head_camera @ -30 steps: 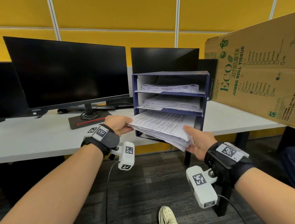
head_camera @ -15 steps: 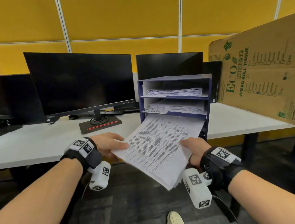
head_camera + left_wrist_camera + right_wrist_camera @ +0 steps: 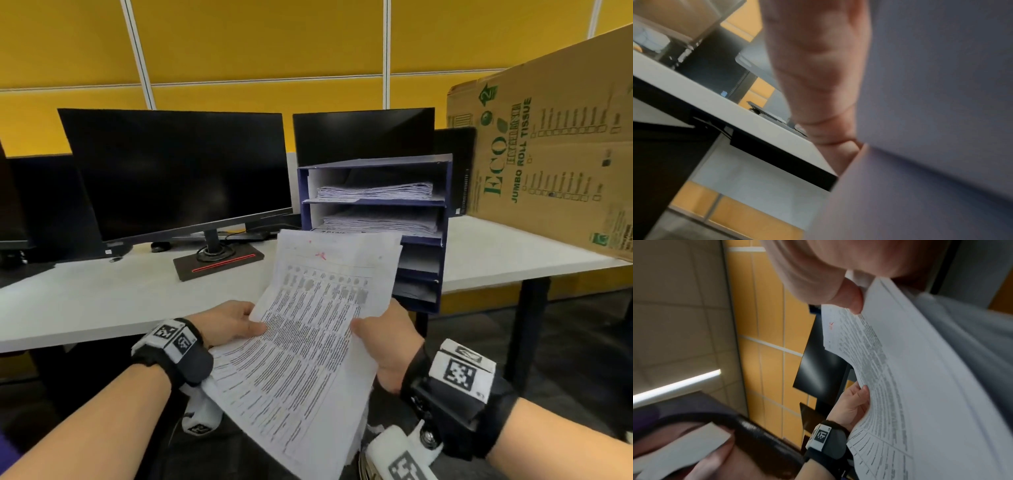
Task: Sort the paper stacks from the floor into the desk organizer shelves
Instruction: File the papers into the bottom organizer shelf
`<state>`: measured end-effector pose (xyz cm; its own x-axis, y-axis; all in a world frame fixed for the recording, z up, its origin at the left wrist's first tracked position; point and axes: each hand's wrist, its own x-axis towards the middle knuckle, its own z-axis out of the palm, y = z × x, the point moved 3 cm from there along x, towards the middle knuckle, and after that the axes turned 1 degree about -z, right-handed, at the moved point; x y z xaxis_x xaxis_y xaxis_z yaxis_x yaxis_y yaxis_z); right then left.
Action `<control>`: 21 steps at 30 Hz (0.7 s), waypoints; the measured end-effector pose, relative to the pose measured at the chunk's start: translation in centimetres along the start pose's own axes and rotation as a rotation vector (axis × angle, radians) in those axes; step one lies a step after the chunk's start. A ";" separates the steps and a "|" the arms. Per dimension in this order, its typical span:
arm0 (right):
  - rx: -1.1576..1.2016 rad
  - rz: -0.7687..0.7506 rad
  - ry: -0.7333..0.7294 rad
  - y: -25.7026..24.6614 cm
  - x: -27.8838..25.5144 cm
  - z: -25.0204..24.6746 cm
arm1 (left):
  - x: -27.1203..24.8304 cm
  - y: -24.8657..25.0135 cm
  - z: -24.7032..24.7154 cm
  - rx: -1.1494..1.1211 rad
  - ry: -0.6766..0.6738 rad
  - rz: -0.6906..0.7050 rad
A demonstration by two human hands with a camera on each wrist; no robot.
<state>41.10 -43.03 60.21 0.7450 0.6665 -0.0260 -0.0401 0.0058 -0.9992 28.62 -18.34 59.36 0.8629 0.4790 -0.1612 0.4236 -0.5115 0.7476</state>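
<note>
I hold a thick stack of printed papers (image 3: 308, 346) tilted up in front of me, below and in front of the blue desk organizer (image 3: 376, 226). My left hand (image 3: 236, 323) grips the stack's left edge with the thumb on top. My right hand (image 3: 383, 342) grips its right edge, thumb (image 3: 851, 298) pressed on the printed top sheet (image 3: 920, 386). The organizer's top two shelves hold paper piles (image 3: 373, 192); its lower shelves are partly hidden behind the stack. In the left wrist view my fingers (image 3: 818, 73) lie under the papers (image 3: 931, 81).
The organizer stands on a white desk (image 3: 102, 301) beside black monitors (image 3: 178, 171). A large cardboard box (image 3: 555, 157) stands at the right on the desk. Dark carpet floor lies below, with desk legs (image 3: 524, 325) on the right.
The stack has come back out from the organizer's third shelf toward me and tilted up, so its printed face now shows. Both hands moved down and back with it.
</note>
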 end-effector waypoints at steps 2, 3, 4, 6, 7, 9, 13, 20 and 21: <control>-0.013 -0.081 -0.075 -1.1 -1.4 2.1 | -1.5 -0.9 -0.7 -0.074 0.010 0.025; -0.013 -0.124 -0.079 -1.7 -1.7 2.9 | -2.3 -1.0 -1.2 -0.110 0.050 0.041; -0.045 -0.166 -0.075 -2.2 -1.5 3.7 | -3.2 -1.2 -1.9 -0.151 0.105 0.048; -0.134 -0.265 -0.042 -3.8 -1.2 5.0 | -5.0 -1.1 -3.4 -0.218 0.215 0.068; -0.182 -0.314 -0.031 -4.9 -1.2 5.7 | -5.8 -0.8 -4.2 -0.229 0.269 0.084; -0.223 -0.391 -0.019 -6.8 -0.7 6.9 | -7.1 0.2 -5.7 -0.205 0.416 0.116; -0.236 -0.492 0.041 -9.3 2.4 10.3 | -7.7 2.4 -8.2 -0.191 0.859 0.140; -0.113 -0.600 0.052 -9.3 10.6 15.2 | -2.5 2.2 -8.9 -0.254 1.108 0.224; -0.138 -0.585 0.038 -8.6 11.6 15.6 | -1.7 1.3 -8.7 -0.319 1.079 0.201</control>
<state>39.69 -23.72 68.95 0.6410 0.5547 0.5305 0.4687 0.2645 -0.8428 25.34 -13.63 66.22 0.1546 0.8509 0.5021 0.0823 -0.5175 0.8517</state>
